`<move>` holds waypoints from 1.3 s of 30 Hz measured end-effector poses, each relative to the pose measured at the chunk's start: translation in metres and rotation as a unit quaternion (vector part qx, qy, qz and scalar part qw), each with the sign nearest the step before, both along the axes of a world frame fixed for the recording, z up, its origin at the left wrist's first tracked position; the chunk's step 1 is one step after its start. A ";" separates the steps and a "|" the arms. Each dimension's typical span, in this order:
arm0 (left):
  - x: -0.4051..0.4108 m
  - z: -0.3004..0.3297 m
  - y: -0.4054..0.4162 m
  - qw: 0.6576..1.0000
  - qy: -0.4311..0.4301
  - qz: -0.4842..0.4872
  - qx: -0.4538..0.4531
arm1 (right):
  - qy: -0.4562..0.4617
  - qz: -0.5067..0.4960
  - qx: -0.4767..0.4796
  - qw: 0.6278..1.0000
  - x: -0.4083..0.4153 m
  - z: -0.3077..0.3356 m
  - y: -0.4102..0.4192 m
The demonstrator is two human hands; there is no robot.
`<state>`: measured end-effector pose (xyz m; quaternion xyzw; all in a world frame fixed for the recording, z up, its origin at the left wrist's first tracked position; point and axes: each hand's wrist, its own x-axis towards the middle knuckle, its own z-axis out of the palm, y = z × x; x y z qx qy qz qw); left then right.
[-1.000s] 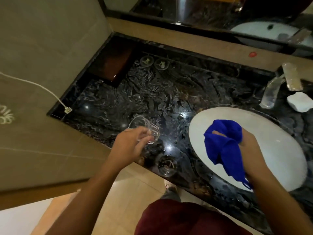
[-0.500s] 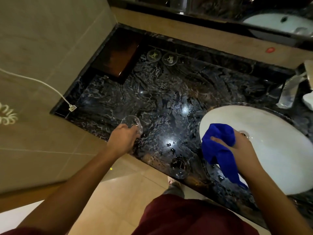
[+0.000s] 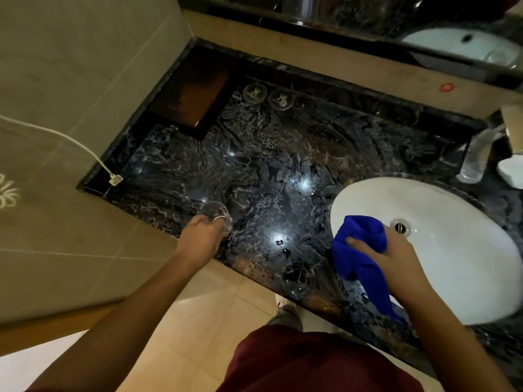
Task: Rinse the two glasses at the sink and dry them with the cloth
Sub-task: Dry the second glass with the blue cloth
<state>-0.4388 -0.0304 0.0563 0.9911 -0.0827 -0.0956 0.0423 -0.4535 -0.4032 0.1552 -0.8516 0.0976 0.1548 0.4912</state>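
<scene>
open countertop point(image 3: 268, 165) centre, glass point(image 3: 297, 280) at front edge

Faucet point(image 3: 481, 148) and soap point(image 3: 510, 171) cut off right.

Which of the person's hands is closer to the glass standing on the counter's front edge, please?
Right. The right hand, gripping the blue cloth over the sink, sits just right of the standing glass. The left hand, holding the other glass, is farther off to its left.

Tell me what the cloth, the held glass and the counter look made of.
Cloth: soft blue fabric, probably microfibre; it bunches and drapes. Glass: clear glass, it seems; the counter shows through it. Counter: polished dark stone, likely marble, veined and mirroring lights.
</scene>
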 end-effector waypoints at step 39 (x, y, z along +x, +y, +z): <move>-0.082 -0.004 -0.115 0.951 0.004 -0.230 -0.209 | 0.026 -0.108 0.004 0.994 -0.025 -0.018 -0.027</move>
